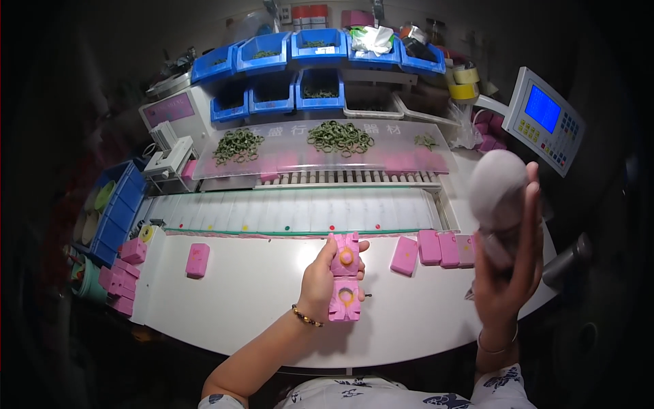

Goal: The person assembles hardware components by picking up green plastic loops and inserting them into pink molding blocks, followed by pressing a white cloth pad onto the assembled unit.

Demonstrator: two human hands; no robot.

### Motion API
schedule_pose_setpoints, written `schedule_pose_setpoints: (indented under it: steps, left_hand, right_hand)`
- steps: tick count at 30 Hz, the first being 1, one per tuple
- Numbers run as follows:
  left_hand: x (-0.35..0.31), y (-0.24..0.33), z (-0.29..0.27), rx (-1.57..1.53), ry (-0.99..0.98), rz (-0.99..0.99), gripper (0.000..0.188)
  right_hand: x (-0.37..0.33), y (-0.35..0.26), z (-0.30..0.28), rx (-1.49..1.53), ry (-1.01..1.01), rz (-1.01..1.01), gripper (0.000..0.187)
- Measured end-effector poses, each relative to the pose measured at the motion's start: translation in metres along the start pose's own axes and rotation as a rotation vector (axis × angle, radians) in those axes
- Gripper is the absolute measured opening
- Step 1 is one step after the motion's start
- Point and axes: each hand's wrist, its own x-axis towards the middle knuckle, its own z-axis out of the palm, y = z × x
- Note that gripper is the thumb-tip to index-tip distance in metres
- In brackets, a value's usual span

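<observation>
In the head view, the left hand (320, 276) holds the pink mold (345, 283), fingers wrapped round it. Opening looks done: its halves lie unfolded, ring hollows toward the camera, not brought together. Its long axis runs away from the person, nearly straight. The right hand (507, 290), raised well right of the left, grips a blurred pale pouch (497, 185), apart from the mold. Pink blocks (405, 256) lie between the hands.

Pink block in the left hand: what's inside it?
The pink block is open: its upper half shows a round, yellowish-rimmed shape, its lower half another. Its underside, turned away toward the left hand, is covered.
</observation>
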Motion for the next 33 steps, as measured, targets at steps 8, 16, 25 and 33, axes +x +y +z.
schedule_pose_setpoints:
  steps: [8,16,25,33]
  left_hand:
    - [-0.009,-0.011,0.009,0.169,0.086,0.119,0.054]
    - [-0.017,0.013,0.005,0.064,0.217,0.27,0.057]
    - [-0.027,0.011,-0.007,0.294,0.288,0.714,0.057]
    - [-0.031,0.021,0.0,0.397,0.032,0.994,0.064]
  right_hand:
    - [-0.02,-0.02,0.048,0.113,-0.569,-0.33,0.051]
    - [0.019,-0.037,0.038,0.189,0.031,-0.112,0.058]
    - [0.001,-0.035,0.035,0.247,-0.417,-0.23,0.048]
    - [-0.038,-0.055,0.058,0.114,-0.559,-0.456,0.049]
